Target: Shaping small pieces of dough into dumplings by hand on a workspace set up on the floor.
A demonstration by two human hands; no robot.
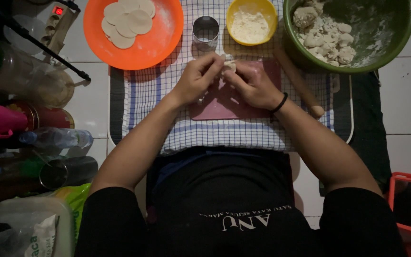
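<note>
over pink board [229, 102] | left hand [197, 78], right hand [253, 85] pinching dough piece [229, 66] | wrists bent inward

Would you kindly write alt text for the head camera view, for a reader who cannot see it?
Seen from above, a person's left hand and right hand pinch a small piece of dough over a pink board on a checked cloth. Beyond are an orange plate of dough rounds, a metal ring cutter, a yellow bowl of flour, a green bowl of dough lumps and a rolling pin.
</note>
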